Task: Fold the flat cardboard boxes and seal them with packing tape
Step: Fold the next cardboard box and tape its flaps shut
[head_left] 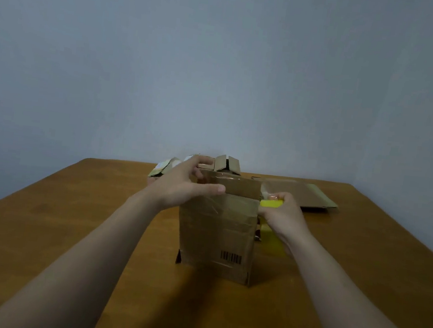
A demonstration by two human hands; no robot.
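Observation:
A brown cardboard box [218,238] with a barcode on its near face stands upright in the middle of the table. My left hand [184,184] grips its top left edge, thumb along the near face and fingers over the closed top flaps. My right hand [282,216] holds a yellow tape dispenser [271,203] against the box's upper right corner. Clear tape [211,206] shines across the upper part of the near face.
A flat cardboard box [303,194] lies at the back right of the wooden table [69,228]. More cardboard boxes [227,163] and scraps [164,169] sit behind the upright box near the wall. The table's far edge meets a plain grey wall.

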